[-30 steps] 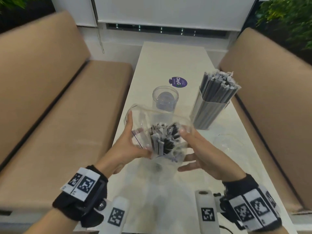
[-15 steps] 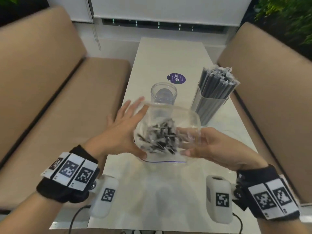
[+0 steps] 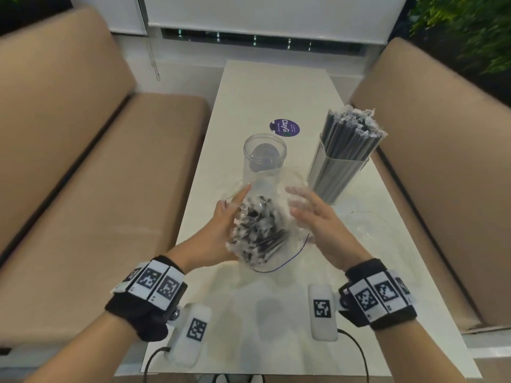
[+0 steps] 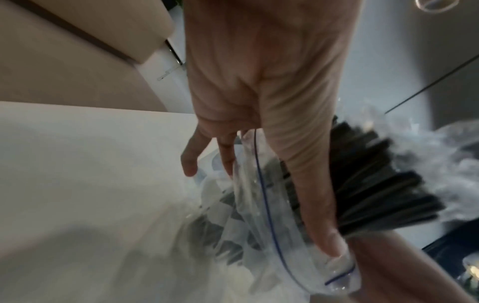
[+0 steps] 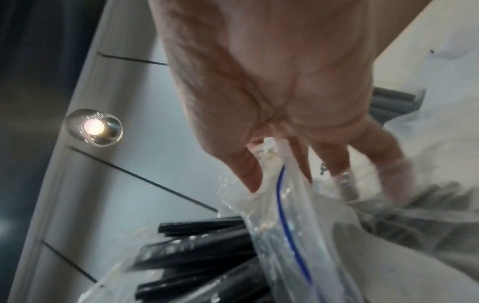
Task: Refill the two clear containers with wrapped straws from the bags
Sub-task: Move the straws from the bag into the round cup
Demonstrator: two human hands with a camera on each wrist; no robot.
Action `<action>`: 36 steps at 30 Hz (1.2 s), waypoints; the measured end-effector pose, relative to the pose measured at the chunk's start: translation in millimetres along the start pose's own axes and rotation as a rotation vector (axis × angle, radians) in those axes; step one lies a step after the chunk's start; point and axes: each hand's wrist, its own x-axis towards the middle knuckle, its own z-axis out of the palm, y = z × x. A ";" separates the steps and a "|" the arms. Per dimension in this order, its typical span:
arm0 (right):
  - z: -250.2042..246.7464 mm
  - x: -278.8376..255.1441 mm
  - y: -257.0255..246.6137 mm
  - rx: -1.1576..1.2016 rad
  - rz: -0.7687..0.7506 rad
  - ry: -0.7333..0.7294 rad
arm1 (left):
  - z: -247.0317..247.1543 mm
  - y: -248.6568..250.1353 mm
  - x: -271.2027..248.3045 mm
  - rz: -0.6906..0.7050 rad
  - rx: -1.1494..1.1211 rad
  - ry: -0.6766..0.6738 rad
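Observation:
A clear zip bag [image 3: 290, 252] with black wrapped straws [image 3: 257, 230] hangs over the table between my hands. My left hand [image 3: 224, 217] is on its left side. In the left wrist view the bag wall [image 4: 259, 235] passes between thumb and fingers. My right hand [image 3: 309, 214] holds the right side, with its fingertips blurred behind plastic. In the right wrist view the blue zip edge [image 5: 285, 225] runs between thumb and fingers. An empty round clear container [image 3: 264, 158] stands just beyond the bag. A square clear container [image 3: 337, 172] packed with grey wrapped straws stands to the right.
The white table [image 3: 276, 87] runs away from me between two tan benches [image 3: 83, 189]. A purple round sticker [image 3: 284, 128] lies behind the round container. Crumpled clear plastic [image 3: 367, 225] lies on the table at my right. Cables trail off the near edge.
A second ago both hands held the bag's mouth wide. The left hand then let go, spread out and came back onto the bag's left side. The right hand shifted along the right side.

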 end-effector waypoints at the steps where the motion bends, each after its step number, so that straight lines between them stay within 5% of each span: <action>1: 6.1 0.9 3.0 0.003 -0.003 -0.025 | 3.2 -2.3 0.7 0.015 0.039 -0.033; 4: 19.5 8.3 9.3 0.066 -0.032 0.010 | 13.7 -0.9 3.4 -0.010 -0.214 0.020; 8: 20.1 12.3 14.9 0.235 -0.121 0.149 | 2.7 9.9 1.5 -0.077 -0.373 0.372; 12: 33.8 19.6 35.1 0.030 -0.156 0.161 | -2.6 2.0 -9.7 -0.193 -0.303 0.099; 16: 57.3 25.1 58.7 -0.095 -0.066 0.006 | 12.2 -14.1 -19.9 -0.283 -0.237 -0.117; 20: 55.5 24.8 41.1 -0.304 -0.063 0.055 | 12.8 -28.6 -16.1 -0.312 -0.325 0.283; 23: 47.8 17.3 11.6 -0.471 -0.372 0.156 | 4.2 -28.3 -5.4 -0.247 -0.311 0.477; 25: 54.1 12.9 -8.1 -0.418 -0.507 0.067 | 3.1 -24.3 -1.3 -0.212 -0.334 0.511; 30: 69.9 35.4 -18.4 -0.108 -0.367 0.127 | 13.7 -21.9 3.6 -0.172 -0.344 0.482; 36: 47.0 53.8 -23.2 -0.027 -0.376 0.142 | -1.4 -28.7 6.6 -0.170 -0.428 0.491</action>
